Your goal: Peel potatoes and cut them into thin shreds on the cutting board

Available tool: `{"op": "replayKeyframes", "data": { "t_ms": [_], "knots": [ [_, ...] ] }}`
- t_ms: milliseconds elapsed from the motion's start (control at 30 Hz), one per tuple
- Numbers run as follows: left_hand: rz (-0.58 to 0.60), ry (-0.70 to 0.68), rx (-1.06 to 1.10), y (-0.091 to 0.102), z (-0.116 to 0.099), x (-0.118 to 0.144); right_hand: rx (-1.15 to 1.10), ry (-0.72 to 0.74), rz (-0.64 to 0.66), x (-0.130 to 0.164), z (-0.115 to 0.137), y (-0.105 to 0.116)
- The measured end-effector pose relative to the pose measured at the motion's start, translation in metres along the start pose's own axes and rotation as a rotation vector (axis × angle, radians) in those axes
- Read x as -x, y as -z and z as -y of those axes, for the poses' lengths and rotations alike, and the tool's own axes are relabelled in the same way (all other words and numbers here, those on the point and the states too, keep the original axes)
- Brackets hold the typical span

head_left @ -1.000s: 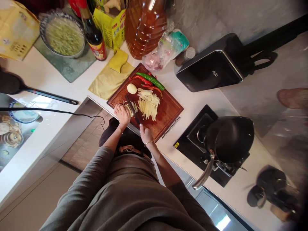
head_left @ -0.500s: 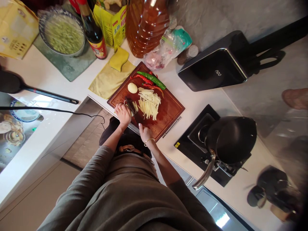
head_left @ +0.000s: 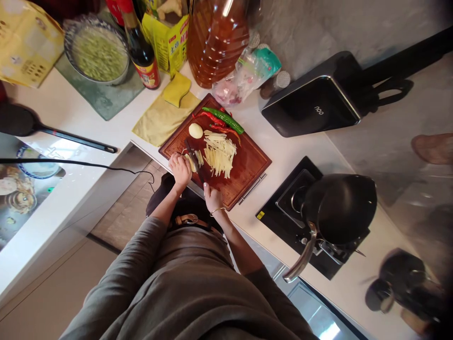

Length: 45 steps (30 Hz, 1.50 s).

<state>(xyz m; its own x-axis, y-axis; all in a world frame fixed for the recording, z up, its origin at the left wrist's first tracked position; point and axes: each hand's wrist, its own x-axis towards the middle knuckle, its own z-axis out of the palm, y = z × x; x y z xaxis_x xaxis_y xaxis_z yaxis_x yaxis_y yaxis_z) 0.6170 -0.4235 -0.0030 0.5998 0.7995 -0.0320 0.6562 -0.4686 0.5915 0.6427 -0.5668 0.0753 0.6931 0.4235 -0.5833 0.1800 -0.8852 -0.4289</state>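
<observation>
My left hand (head_left: 180, 168) is closed over a pale yellow vegetable piece (head_left: 192, 164) at the near-left edge of the brown cutting board (head_left: 249, 172). In my right hand (head_left: 213, 197) is a dark-bladed kitchen knife (head_left: 195, 159), its blade just right of the piece. A few thin slices lie against the blade's other side. To the right spreads a pile of pale cut strips (head_left: 220, 153); they look like potato, but I cannot be sure. Behind them are a whole peeled pale vegetable (head_left: 196, 131), red chillies (head_left: 214, 118) and a green chilli (head_left: 226, 120).
A yellow cloth (head_left: 163, 120) touches the board's left side. Behind stand a sauce bottle (head_left: 146, 61), a large oil jug (head_left: 217, 42), a bagged item (head_left: 230, 89) and a black knife block (head_left: 311, 106). Rightward, a black pan (head_left: 345, 208) sits on the stove (head_left: 286, 193).
The knife blade has shifted slightly and shows more plainly beside the piece. Both hands stay in nearly the same place; the view has moved a little.
</observation>
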Motion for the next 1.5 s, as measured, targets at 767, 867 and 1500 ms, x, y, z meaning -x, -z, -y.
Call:
{"op": "replayKeyframes", "data": {
  "t_ms": [767, 867, 1500],
  "knots": [
    [0.007, -0.024, -0.012, 0.0, -0.001, 0.0, -0.112, -0.061, 0.006, -0.013, -0.003, -0.009],
    [0.025, -0.022, 0.023, 0.004, 0.003, 0.0, -0.103, -0.034, -0.014, -0.007, -0.004, -0.003],
    [0.029, 0.022, 0.023, -0.002, 0.002, 0.005, 0.077, -0.025, 0.055, 0.008, 0.007, 0.0]
  ]
}}
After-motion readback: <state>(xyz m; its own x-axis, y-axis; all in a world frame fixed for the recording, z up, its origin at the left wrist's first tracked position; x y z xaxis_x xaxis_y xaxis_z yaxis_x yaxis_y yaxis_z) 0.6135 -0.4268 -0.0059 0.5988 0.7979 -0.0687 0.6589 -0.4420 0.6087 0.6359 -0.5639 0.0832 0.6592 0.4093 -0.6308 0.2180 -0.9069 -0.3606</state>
